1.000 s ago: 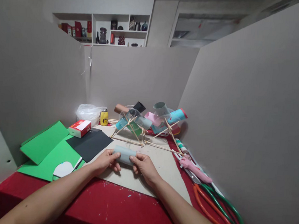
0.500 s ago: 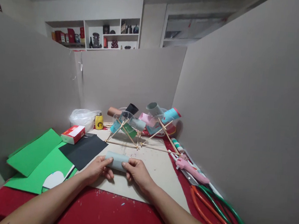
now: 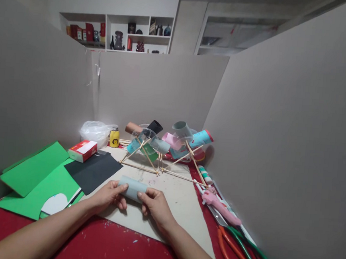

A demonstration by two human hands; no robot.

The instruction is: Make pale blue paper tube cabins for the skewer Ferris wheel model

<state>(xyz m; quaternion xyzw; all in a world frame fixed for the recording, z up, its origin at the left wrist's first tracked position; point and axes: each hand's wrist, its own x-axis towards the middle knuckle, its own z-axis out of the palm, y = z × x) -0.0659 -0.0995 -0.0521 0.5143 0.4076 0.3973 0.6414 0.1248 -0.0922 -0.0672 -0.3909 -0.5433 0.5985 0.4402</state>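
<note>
A grey-blue paper tube [image 3: 132, 187] lies sideways between my two hands, just above the pale board [image 3: 181, 214]. My left hand [image 3: 112, 196] pinches its left end with the thumb on top. The other end is gripped by my right hand [image 3: 156, 204], thumb on the near face and fingers behind. Beyond the tube stand two stick frames [image 3: 147, 153] that carry clear plastic discs with several coloured paper tubes, among them a black tube [image 3: 154, 128], a pink tube [image 3: 170, 139] and a light blue tube [image 3: 202, 138].
Green sheets [image 3: 37, 174], a black sheet [image 3: 94, 173] and a red-and-white box [image 3: 82, 150] lie to the left. Behind them are a plastic bag [image 3: 96, 133] and a yellow container [image 3: 115, 137]. A pink glue gun [image 3: 220, 208] and large scissors [image 3: 235, 248] lie along the right partition [image 3: 295, 135].
The camera view has shifted slightly. Both hands still hold the paper tube, which now tilts a little more, its right end lower.
</note>
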